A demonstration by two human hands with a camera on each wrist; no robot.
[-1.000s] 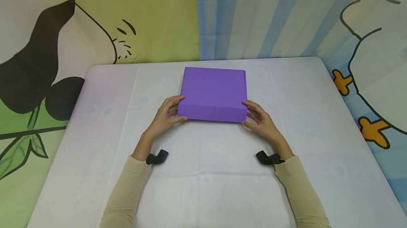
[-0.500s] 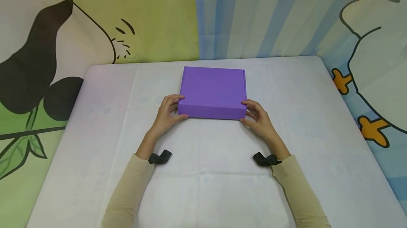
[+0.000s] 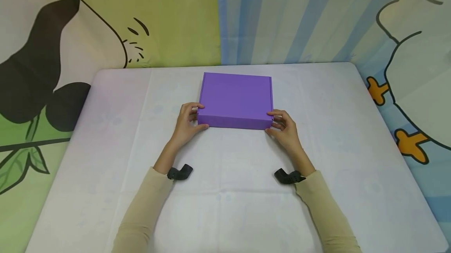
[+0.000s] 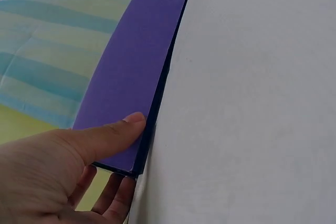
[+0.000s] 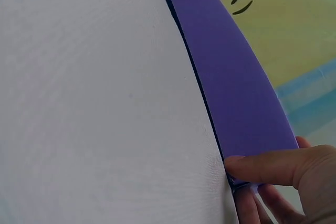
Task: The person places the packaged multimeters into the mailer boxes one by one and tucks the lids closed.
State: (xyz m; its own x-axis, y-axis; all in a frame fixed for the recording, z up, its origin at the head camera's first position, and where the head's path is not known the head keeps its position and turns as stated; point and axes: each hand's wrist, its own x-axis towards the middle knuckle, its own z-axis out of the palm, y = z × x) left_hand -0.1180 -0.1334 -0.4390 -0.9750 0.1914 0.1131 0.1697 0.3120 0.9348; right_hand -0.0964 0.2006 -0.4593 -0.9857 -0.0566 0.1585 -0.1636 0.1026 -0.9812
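Note:
A closed purple cardboard box (image 3: pixel 236 95) lies flat-side up toward the back of the white-covered table. My left hand (image 3: pixel 184 127) grips its front left corner, thumb on the front face and the other fingers round the left side. At the opposite front corner, my right hand (image 3: pixel 287 131) holds the box in much the same way. The left wrist view shows the left thumb (image 4: pixel 135 119) against the purple front face (image 4: pixel 123 72). In the right wrist view the right thumb (image 5: pixel 236 165) presses that face near its lower edge. What the box contains is hidden.
White cloth covers the table (image 3: pixel 218 217) on all sides of the box. Behind stands a printed curtain (image 3: pixel 151 18) with cartoon figures. A black wrist device (image 3: pixel 180 172) sits on the left wrist, another black device (image 3: pixel 289 176) on the right.
The box's front edge has shifted slightly away from me, and its front face looks shorter. Both wrists have drawn a little inward, the hands still gripping the corners. The head view has shifted slightly.

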